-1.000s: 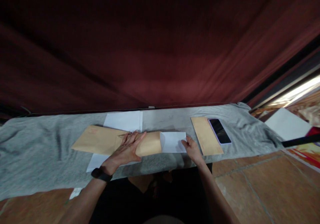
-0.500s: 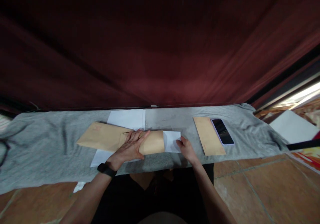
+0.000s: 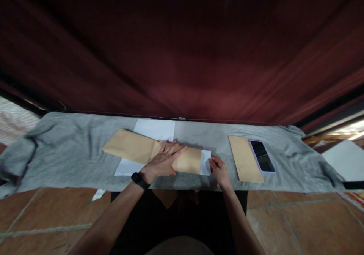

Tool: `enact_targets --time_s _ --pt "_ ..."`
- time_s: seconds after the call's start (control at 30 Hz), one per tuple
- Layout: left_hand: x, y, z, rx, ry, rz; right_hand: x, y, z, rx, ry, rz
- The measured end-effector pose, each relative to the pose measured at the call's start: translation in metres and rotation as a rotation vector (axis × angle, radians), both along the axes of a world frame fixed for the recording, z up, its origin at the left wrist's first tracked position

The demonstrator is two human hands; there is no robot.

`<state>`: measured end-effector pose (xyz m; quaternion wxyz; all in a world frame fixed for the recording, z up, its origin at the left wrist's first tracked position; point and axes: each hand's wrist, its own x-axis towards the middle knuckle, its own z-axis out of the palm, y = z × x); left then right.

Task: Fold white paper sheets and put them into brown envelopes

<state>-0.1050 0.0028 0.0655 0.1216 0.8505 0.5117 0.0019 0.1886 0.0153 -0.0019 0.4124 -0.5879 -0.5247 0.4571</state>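
With fingers spread, my left hand (image 3: 163, 161) presses flat on a brown paper envelope (image 3: 187, 160) lying crosswise on the grey cloth. A short end of folded white paper (image 3: 205, 162) sticks out of that envelope's right end. My right hand (image 3: 219, 169) pinches the paper's outer edge between thumb and fingers. Left of my left hand, more brown envelopes (image 3: 129, 147) lie at a slant, partly overlapped by the one under my palm. Beneath them are white sheets (image 3: 155, 129), showing above and below the envelopes.
A separate brown envelope (image 3: 246, 160) lies to the right, with a phone (image 3: 262, 156) in a purple case against it. The grey cloth (image 3: 76, 148) covers a narrow surface before a dark red curtain (image 3: 182, 65). White board (image 3: 345, 160) stands at far right.
Less white paper now shows beyond the envelope's right end; it has gone further into the envelope. My left hand stays flat on it. The whole view has shifted slightly.
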Motion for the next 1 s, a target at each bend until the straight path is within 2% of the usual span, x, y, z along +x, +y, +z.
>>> enact_targets --time_s 0.17,0.4,0.77,1.0 --pt "0.016 0.003 0.002 0.006 0.008 -0.049 0.007 -0.007 0.000 -0.062 0.009 0.042" --pt "0.027 0.000 0.009 0.010 0.029 -0.047 0.012 -0.011 0.000 -0.116 -0.035 0.099" --pt "0.023 0.004 0.008 -0.078 -0.043 -0.044 0.003 -0.003 0.009 -0.099 -0.169 0.186" --pt "0.011 0.006 -0.004 -0.104 -0.098 -0.022 -0.004 -0.002 0.013 -0.030 -0.291 0.222"
